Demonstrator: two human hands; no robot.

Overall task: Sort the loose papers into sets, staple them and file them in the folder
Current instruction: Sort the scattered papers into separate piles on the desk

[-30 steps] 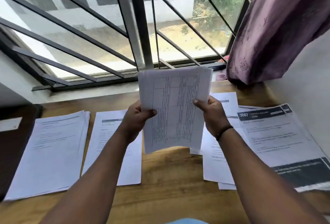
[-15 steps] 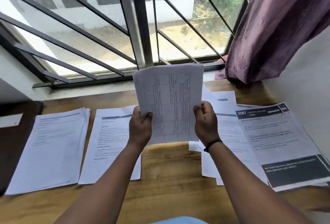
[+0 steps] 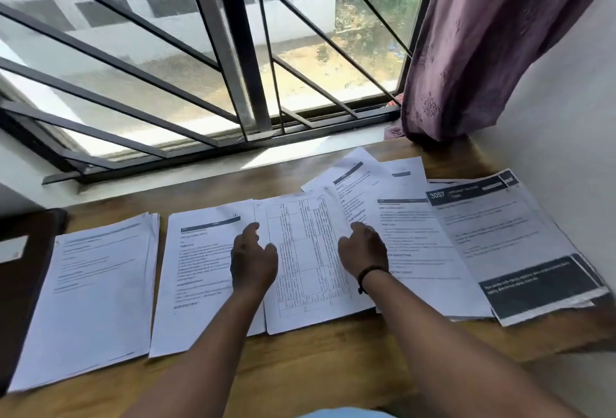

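The white sheaf of papers printed with a table grid (image 3: 310,261) lay flat on the brown wooden table (image 3: 333,367), between the other white paper piles. The left hand (image 3: 253,261) rested on its left edge, fingers loosely extended. The right hand (image 3: 363,247) rested on its right edge, fingers bent downward, pinching nothing visible.

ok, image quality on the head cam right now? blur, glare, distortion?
Head view: daylight from the window is bright, the ground outside near blown out; table sheet text soft, not readable, only the 3087 header is; wide-angle bends the desk edge and window bars; hands fairly sharp, soft shadows only.
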